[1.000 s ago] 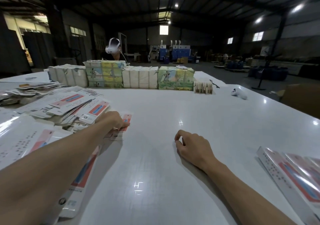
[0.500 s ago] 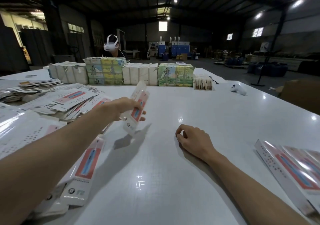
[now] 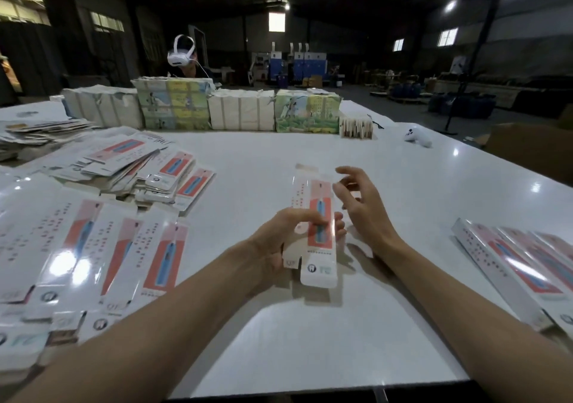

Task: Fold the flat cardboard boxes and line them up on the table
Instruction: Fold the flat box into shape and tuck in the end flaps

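Note:
My left hand (image 3: 280, 241) grips a flat white cardboard box (image 3: 316, 204) with a red and blue print, holding it lengthwise above the middle of the white table (image 3: 310, 340). My right hand (image 3: 361, 207) hovers just right of the box with fingers spread and relaxed, not gripping it. A spread of flat boxes (image 3: 102, 247) lies at the left, with a heaped pile (image 3: 130, 167) behind it. Folded boxes (image 3: 514, 266) lie side by side at the right edge.
Bundled stacks of packs (image 3: 238, 112) form a row across the far side of the table. A white controller (image 3: 418, 137) lies at the far right. A person wearing a white headset (image 3: 181, 55) sits behind the stacks. A brown carton (image 3: 533, 151) stands beyond the table's right edge.
My left hand lifted one flat box from the left pile and brought it to the centre. My right hand rose off the table and opened beside the box.

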